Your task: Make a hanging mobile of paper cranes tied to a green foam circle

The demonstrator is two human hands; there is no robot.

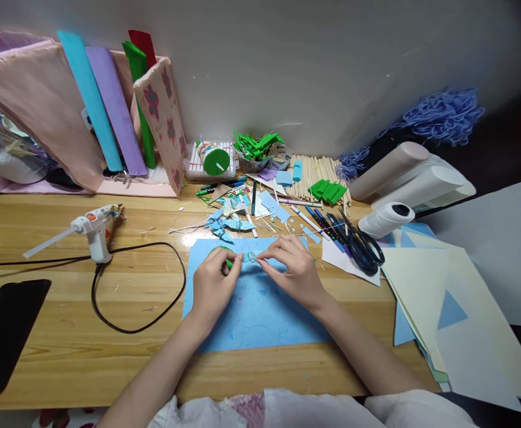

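Observation:
Above a light blue sheet (pixel 264 321), my left hand (pixel 212 282) and my right hand (pixel 294 272) meet at a small crumpled pale blue patterned piece (pixel 250 257). Thumb and forefinger of my left hand pinch its left end. At its right end, the fingertips of my right hand are pinched together. Part of a green thing (pixel 229 263) shows behind the left fingers; whether that hand touches it, I cannot tell. Crumpled blue paper pieces (pixel 224 223) lie just beyond the sheet.
A white glue gun (pixel 97 232) with a looping black cable stands left, near a black phone-like slab (pixel 10 339). Black scissors (pixel 362 246), pens and paper scraps lie behind and right. Paper sheets (pixel 460 285) overhang the right edge. A pink box (pixel 109 119) stands back left.

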